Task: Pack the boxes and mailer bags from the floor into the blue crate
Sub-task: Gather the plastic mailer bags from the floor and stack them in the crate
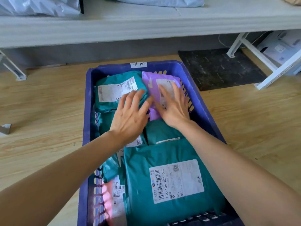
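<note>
The blue crate (203, 110) stands on the wooden floor and holds several mailer bags. A purple mailer bag (150, 80) lies at its far right, and my right hand (174, 106) presses flat on it with straight fingers. Beside it at the far left lies a teal mailer bag (112, 85) with a white label; my left hand (132, 115) rests open over its near right corner. A large teal mailer bag (143, 175) with a barcode label fills the near part of the crate. A pink mailer bag (108, 198) shows at the near left.
A long grey table (146, 25) runs across the back, with grey bags (39, 5) on top. A dark mat (219, 67) lies on the floor to the right, by a white metal table leg (267, 66). Bare wooden floor (40, 111) flanks the crate.
</note>
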Action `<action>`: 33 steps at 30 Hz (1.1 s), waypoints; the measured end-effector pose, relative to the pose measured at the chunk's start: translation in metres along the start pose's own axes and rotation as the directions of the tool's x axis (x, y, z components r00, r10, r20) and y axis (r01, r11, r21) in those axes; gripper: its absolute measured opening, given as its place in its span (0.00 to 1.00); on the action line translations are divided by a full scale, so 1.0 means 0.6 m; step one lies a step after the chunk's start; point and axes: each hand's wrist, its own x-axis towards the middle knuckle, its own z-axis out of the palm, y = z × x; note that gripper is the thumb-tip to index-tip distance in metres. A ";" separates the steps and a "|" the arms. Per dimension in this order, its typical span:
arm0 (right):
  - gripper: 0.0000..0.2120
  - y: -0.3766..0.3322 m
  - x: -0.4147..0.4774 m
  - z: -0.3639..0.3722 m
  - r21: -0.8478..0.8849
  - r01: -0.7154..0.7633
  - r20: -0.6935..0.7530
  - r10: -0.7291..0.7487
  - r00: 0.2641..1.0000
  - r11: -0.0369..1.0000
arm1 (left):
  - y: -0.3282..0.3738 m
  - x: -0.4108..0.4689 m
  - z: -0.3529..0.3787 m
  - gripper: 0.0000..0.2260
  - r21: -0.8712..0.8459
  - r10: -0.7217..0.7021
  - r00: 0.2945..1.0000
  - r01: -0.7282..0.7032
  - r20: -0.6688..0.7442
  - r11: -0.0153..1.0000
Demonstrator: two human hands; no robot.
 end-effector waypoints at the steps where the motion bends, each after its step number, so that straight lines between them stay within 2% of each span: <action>1: 0.32 -0.003 0.014 0.000 0.037 -0.023 0.060 0.021 0.998 0.999 | -0.003 0.010 -0.003 0.27 0.027 -0.067 0.997 0.066 0.025 0.997; 3: 0.33 -0.009 0.033 0.002 0.095 -0.046 0.137 0.033 0.990 0.994 | -0.012 0.025 -0.003 0.33 0.069 -0.223 0.956 0.213 0.193 0.975; 5: 0.33 -0.012 0.044 0.007 0.089 -0.048 0.203 0.029 0.979 0.995 | -0.023 0.030 0.008 0.33 0.129 -0.269 0.888 0.237 0.373 0.963; 7: 0.31 -0.012 0.047 0.012 0.035 -0.047 0.248 0.037 0.968 0.998 | -0.031 0.023 0.012 0.29 0.152 -0.182 0.878 0.126 0.443 0.980; 10: 0.28 -0.012 0.053 0.014 -0.018 -0.055 0.289 0.058 0.956 0.998 | -0.040 0.006 0.012 0.28 0.086 -0.024 0.885 -0.019 0.465 0.996; 12: 0.27 -0.012 0.057 0.009 -0.019 -0.063 0.313 0.066 0.947 0.998 | -0.051 0.000 0.003 0.31 0.068 0.053 0.836 -0.107 0.547 0.992; 13: 0.26 -0.013 0.058 0.005 -0.012 -0.065 0.323 0.066 0.944 0.998 | -0.058 0.002 -0.004 0.36 0.038 0.059 0.813 -0.099 0.579 0.994; 14: 0.26 -0.015 0.059 0.000 -0.009 -0.059 0.318 0.059 0.946 0.998 | -0.067 0.009 -0.011 0.40 -0.010 0.042 0.812 -0.045 0.582 0.999; 15: 0.25 -0.017 0.059 -0.004 -0.009 -0.047 0.299 0.047 0.953 0.999 | -0.078 0.018 -0.016 0.39 -0.056 -0.008 0.832 0.047 0.555 0.997; 17: 0.25 -0.019 0.055 -0.006 0.022 -0.032 0.250 0.026 0.968 0.999 | -0.100 0.035 -0.011 0.31 -0.107 -0.129 0.863 0.206 0.488 0.973; 18: 0.25 -0.020 0.052 -0.005 0.052 -0.036 0.242 0.023 0.970 0.998 | -0.106 0.041 -0.006 0.27 -0.095 -0.154 0.852 0.231 0.501 0.968; 20: 0.25 -0.021 0.047 0.001 0.077 -0.045 0.259 0.023 0.965 0.996 | -0.101 0.038 0.011 0.22 -0.049 -0.140 0.790 0.209 0.596 0.977; 22: 0.27 -0.021 0.045 0.008 0.071 -0.041 0.285 0.019 0.958 0.997 | -0.083 0.023 0.025 0.21 -0.034 -0.145 0.735 0.222 0.662 0.974; 25: 0.32 -0.017 0.049 0.012 0.058 -0.041 0.309 0.022 0.951 0.997 | -0.070 0.009 0.040 0.21 -0.018 -0.190 0.727 0.267 0.659 0.963; 29: 0.35 -0.017 0.035 0.034 -0.082 -0.011 0.293 0.035 0.956 0.997 | -0.068 0.006 0.044 0.21 0.002 -0.206 0.726 0.271 0.656 0.963; 31: 0.35 -0.020 0.028 0.041 -0.133 -0.004 0.279 0.041 0.959 0.991 | -0.066 0.008 0.046 0.22 0.031 -0.214 0.711 0.261 0.670 0.965; 33: 0.34 -0.022 0.030 0.033 -0.132 -0.002 0.332 0.046 0.942 0.991 | -0.066 0.009 0.042 0.21 0.039 -0.217 0.678 0.268 0.702 0.963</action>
